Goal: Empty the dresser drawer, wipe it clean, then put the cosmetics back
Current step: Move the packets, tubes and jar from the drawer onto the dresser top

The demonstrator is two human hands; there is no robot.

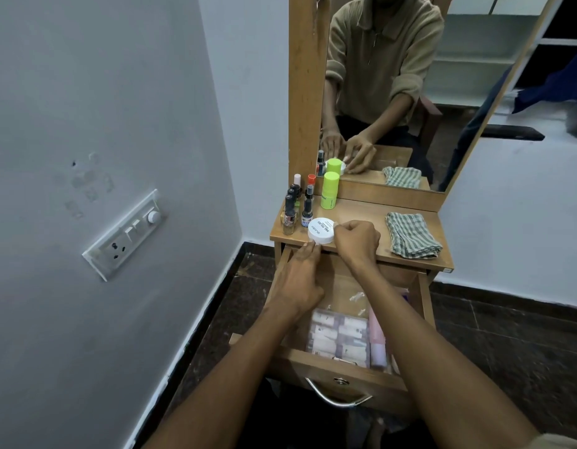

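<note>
Drawer [319, 367] of wood, round white jar [319, 233]

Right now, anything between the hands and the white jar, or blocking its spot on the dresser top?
Nothing visible. The right hand pinches the white jar and the left hand touches its near edge. The jar sits on the dresser top; nail polish bottles crowd its left, bare wood lies to its right.

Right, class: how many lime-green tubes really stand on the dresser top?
1. The lime-green tube stands upright at the back of the dresser top, beside the small bottles; the second one above it is only its reflection in the mirror.
</note>
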